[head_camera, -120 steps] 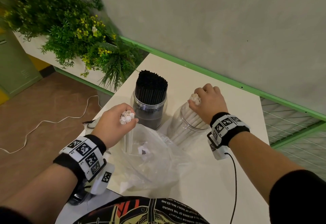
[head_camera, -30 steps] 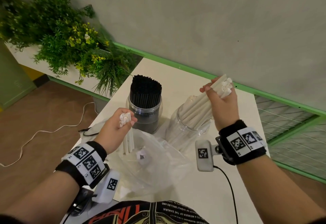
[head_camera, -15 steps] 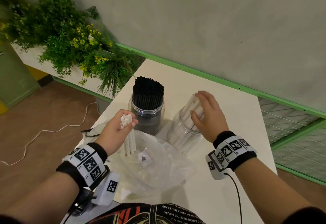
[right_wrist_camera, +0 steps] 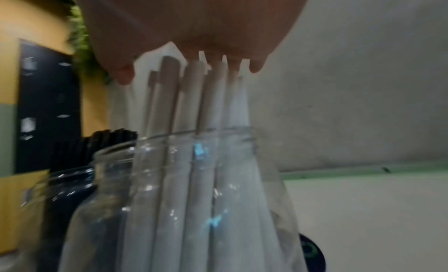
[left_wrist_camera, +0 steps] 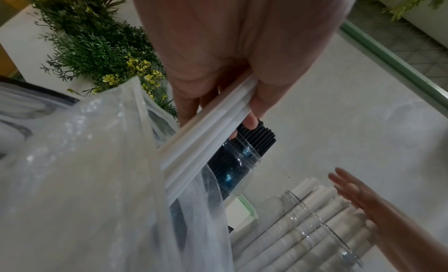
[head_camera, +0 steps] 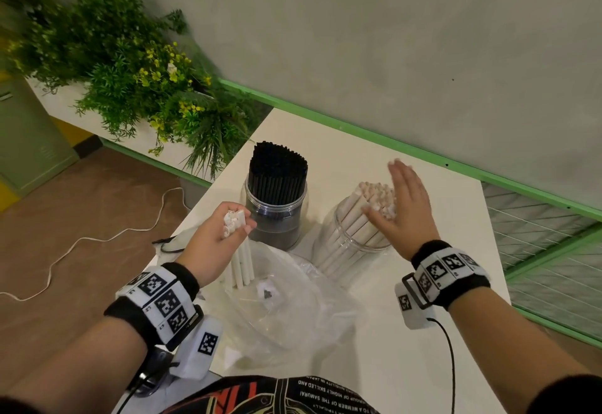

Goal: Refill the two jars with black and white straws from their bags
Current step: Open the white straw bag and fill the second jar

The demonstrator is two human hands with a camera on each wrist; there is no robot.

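Observation:
Two clear jars stand on the white table [head_camera: 423,332]. The left jar [head_camera: 277,215] is packed with upright black straws [head_camera: 277,166]. The right jar [head_camera: 353,237] holds leaning white straws [head_camera: 371,195]. My right hand [head_camera: 402,208] is flat with straight fingers, its palm against the straw tops [right_wrist_camera: 191,73]. My left hand [head_camera: 224,237] grips a small bundle of white straws [head_camera: 242,265] upright, the lower ends in the mouth of a clear plastic bag [head_camera: 286,312]. The left wrist view shows the fingers curled round that bundle [left_wrist_camera: 213,130].
A planter of green foliage with yellow flowers [head_camera: 136,81] sits left of the table. A white cable [head_camera: 97,237] lies on the brown floor. A green rail [head_camera: 423,153] runs along the grey wall behind. A wire grid [head_camera: 553,250] is on the right.
My right hand lifted a bunch of white straws above the jar, lowered them in, then opened flat over their tops. The left hand kept holding its bundle in place.

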